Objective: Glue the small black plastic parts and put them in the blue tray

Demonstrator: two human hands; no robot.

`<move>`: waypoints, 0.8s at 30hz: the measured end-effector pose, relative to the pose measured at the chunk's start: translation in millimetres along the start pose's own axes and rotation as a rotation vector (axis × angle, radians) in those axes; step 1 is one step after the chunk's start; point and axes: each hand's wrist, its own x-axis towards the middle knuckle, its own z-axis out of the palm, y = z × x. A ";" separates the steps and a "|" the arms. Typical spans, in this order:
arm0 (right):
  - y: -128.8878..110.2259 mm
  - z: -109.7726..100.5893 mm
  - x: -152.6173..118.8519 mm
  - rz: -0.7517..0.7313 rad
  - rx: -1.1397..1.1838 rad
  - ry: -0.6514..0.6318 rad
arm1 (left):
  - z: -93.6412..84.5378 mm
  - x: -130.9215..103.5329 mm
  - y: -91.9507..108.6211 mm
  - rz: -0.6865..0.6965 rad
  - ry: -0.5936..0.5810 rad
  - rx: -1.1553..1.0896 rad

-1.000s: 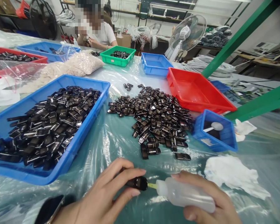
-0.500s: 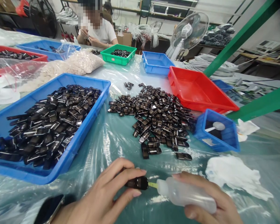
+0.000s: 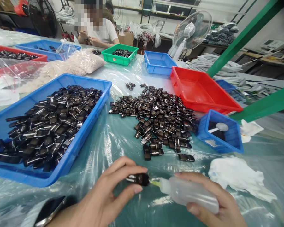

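Observation:
Between the thumb and fingers of my left hand is a glossy black piece, held near the front of the table. My right hand is wrapped round a translucent squeeze bottle lying nearly level. Its thin yellowish nozzle tip points left and reaches the right end of the black piece; whether they touch is too small to tell. Beyond my hands lies a pile of similar black pieces on the plastic-covered table.
A large blue tray of black pieces stands left. At right are a red tray, a small blue bin with a scoop, and crumpled white cloth. A person sits across the table, behind a green tray.
The black piece and my left fingers have shifted slightly up and left. The bottle is tilted a little differently, its nozzle still at the piece's end. The person's hands across the table have moved slightly.

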 end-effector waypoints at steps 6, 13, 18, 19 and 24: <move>24.2 -8.0 15.0 0.154 0.133 -0.054 | -12.7 15.3 1.1 -0.331 0.189 -0.228; 23.4 13.9 20.2 0.043 -0.084 -0.014 | -9.4 16.7 0.5 -0.284 0.340 -0.332; 19.7 15.0 3.4 -0.447 -0.218 0.412 | -3.0 12.6 -2.2 -0.229 0.368 -0.345; 18.3 15.9 -2.0 -0.529 -0.215 0.443 | -2.2 11.8 -3.1 -0.223 0.371 -0.342; 8.0 43.1 -12.8 -0.594 -0.509 0.041 | -0.1 10.2 -7.4 -0.185 0.292 -0.222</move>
